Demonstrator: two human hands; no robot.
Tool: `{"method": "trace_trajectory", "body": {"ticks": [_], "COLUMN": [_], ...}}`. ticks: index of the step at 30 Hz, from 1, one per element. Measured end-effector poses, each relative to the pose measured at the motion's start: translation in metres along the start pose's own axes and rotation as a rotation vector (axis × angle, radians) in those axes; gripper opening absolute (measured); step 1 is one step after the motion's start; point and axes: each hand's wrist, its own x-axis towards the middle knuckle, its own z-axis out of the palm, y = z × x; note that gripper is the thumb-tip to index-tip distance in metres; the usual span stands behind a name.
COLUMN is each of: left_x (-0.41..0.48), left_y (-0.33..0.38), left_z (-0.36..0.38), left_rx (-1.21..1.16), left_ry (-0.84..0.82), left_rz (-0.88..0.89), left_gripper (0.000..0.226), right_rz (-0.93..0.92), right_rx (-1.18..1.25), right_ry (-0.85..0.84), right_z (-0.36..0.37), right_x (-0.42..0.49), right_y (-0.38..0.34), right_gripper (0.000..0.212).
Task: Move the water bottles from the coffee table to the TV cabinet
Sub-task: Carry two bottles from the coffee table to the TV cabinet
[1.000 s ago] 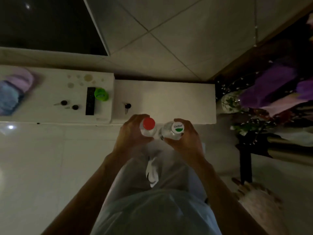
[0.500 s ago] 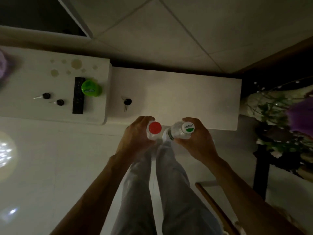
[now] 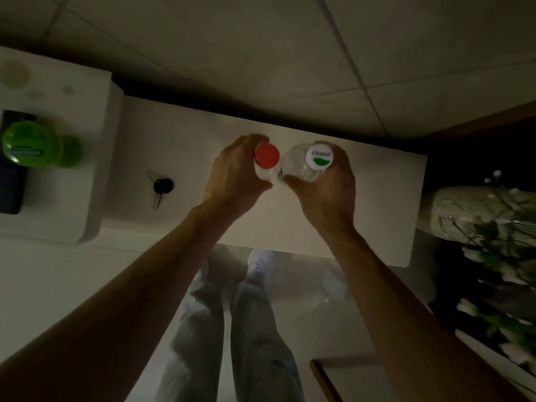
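Note:
I look straight down in dim light at the low white TV cabinet [image 3: 377, 204]. My left hand [image 3: 232, 181] grips a clear water bottle with a red cap [image 3: 266, 156]. My right hand [image 3: 327, 190] grips a second clear water bottle with a white and green cap [image 3: 319, 156]. Both bottles stand upright, side by side and almost touching, over the middle of the cabinet top. My fingers hide most of each bottle body, so I cannot tell whether the bases rest on the surface.
A key with a black head [image 3: 162, 187] lies on the cabinet left of my hands. On the raised white section [image 3: 87, 169] at left stand a green-lidded jar [image 3: 29, 143] and a black remote [image 3: 11, 181]. A flower arrangement [image 3: 493, 242] fills the right side.
I have stepped closer to the cabinet. Both hands have carried the bottles forward from in front of the cabinet's near edge to over the middle of its top.

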Motion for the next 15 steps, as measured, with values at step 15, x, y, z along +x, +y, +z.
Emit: {"method": "trace_trajectory", "body": {"ticks": [15], "left_x": [0.057], "left_y": [-0.01], "left_z": [0.032], "left_rx": [0.075], "left_ry": [0.084], "left_rz": [0.097], "left_gripper": [0.049], "right_rz": [0.03], "right_rx": [0.002], "right_ry": [0.086], "right_z": [0.039], "right_x": [0.046], "right_y": [0.034], "right_gripper": [0.063]}}
